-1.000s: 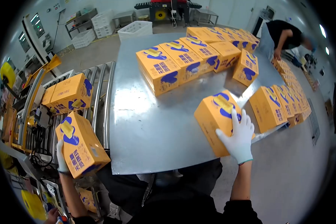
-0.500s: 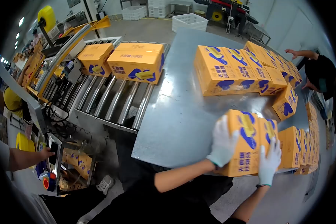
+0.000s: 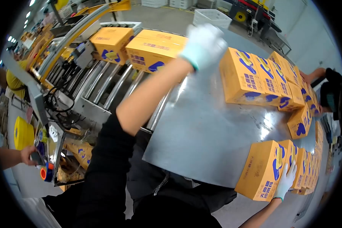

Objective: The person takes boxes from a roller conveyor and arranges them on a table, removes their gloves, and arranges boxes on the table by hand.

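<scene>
My gloved left hand [image 3: 204, 46] is raised by the right end of a yellow carton [image 3: 155, 49] on the roller conveyor. Motion smears its fingers, and I cannot tell if it touches the carton. My gloved right hand [image 3: 286, 181] lies with fingers stretched along the printed faces of two upright cartons at the table's near right edge, the larger visible one being the end carton [image 3: 256, 171]. That carton stands against a row of similar cartons [image 3: 306, 169] reaching to the right.
A metal table [image 3: 193, 140] adjoins the roller conveyor [image 3: 110, 83]. More cartons [image 3: 250, 78] stand in a block across the table, where a co-worker's hand [image 3: 306, 77] reaches. Another person's hand [image 3: 28, 155] holds a dark object at left. A white crate [image 3: 212, 18] sits behind.
My left hand has left the cartons and swung up and left toward the conveyor. The cartons my hands held now stand against the right row. The view has shifted.
</scene>
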The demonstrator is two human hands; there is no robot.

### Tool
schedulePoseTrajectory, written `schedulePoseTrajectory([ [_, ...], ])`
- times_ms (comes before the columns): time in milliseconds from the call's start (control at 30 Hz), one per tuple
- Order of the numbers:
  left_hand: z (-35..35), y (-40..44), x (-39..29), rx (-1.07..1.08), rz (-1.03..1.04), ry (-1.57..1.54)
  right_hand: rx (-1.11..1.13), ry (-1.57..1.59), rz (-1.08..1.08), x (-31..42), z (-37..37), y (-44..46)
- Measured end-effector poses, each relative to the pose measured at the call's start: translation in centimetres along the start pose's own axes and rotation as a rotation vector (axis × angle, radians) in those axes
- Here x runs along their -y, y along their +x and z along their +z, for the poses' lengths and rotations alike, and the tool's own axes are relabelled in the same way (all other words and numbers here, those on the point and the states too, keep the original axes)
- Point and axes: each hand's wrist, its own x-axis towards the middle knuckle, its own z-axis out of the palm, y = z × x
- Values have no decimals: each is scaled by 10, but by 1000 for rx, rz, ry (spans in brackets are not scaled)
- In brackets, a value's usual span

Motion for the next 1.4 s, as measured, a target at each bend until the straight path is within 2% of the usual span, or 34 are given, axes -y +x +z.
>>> schedulePoseTrajectory([
  [67, -9, 2, 83, 16, -304, 489, -17, -4, -71, -34, 14, 14],
  [133, -47, -21, 106, 521, -609, 572, 15, 14, -111, -70, 39, 35],
  [167, -42, -31, 118, 414, -691, 419, 31, 32, -76, -49, 25, 30],
  [200, -44, -38, 118, 315, -684, 398, -7, -19, -216, -81, 44, 45],
  [233, -56, -52, 105, 221, -652, 324, -77, -319, -474, -142, 78, 72],
  [267, -63, -74, 95, 50, -564, 252, -67, -307, -507, -128, 84, 81],
  [333, -96, -121, 73, -150, -437, 30, -5, -88, -403, -102, 85, 87],
  [400, -96, -182, 83, -218, -435, -332, 51, 92, -235, -65, 53, 60],
  [433, -103, -209, 73, -127, -545, -656, 64, 165, -121, -51, 27, 40],
  [467, -101, -228, 69, -107, -503, -697, 63, 251, -198, -6, -3, 12],
  [500, -114, -233, 54, -18, -501, -810, 60, 356, -218, -8, 1, 14],
  [533, -121, -232, 31, -7, -501, -791, 20, 486, -162, -10, 6, 11],
  [567, -116, -225, 1, -5, -585, -1037, 30, 397, -190, 8, -11, 3],
  [600, -111, -222, -21, -9, -650, -1113, 15, 412, -159, 14, -18, -7],
  [633, -99, -221, -37, 7, -602, -1179, -58, 192, -155, 16, -20, -14],
  [667, -84, -221, -51, 20, -551, -1233, -103, 210, -132, 10, -24, -25],
  [700, -65, -229, -62, 34, -591, -1316, -75, 188, -145, 19, -35, -33],
  [800, -24, -212, -124, 45, -567, -1208, -110, 151, -232, 12, -40, -52],
  [833, -13, -204, -142, 125, -590, -1246, -127, 164, -256, 10, -45, -59],
  [933, 19, -183, -195, 256, -464, -1259, -134, 165, -327, 4, -47, -69],
  [967, 28, -182, -199, 279, -423, -1277, -109, 149, -352, -2, -49, -73],
  [1033, 37, -187, -210, 313, -360, -1310, 100, 187, -446, -11, -67, -86],
  [1067, 26, -194, -210, 340, -525, -1394, 197, 193, -505, -5, -74, -94],
  [1100, 17, -201, -214, 368, -700, -1477, 195, 191, -484, -1, -81, -99],
  [1200, -5, -229, -242, 371, -656, -1481, 288, 89, -517, 3, -77, -105],
  [1267, -5, -245, -251, 236, -917, -1820, 230, 72, -590, -4, -64, -97],
  [1333, -1, -241, -261, 202, -941, -1769, 175, 39, -599, -14, -61, -88],
  [1400, 17, -235, -260, 345, -988, -1740, 94, 63, -574, -26, -48, -78],
])
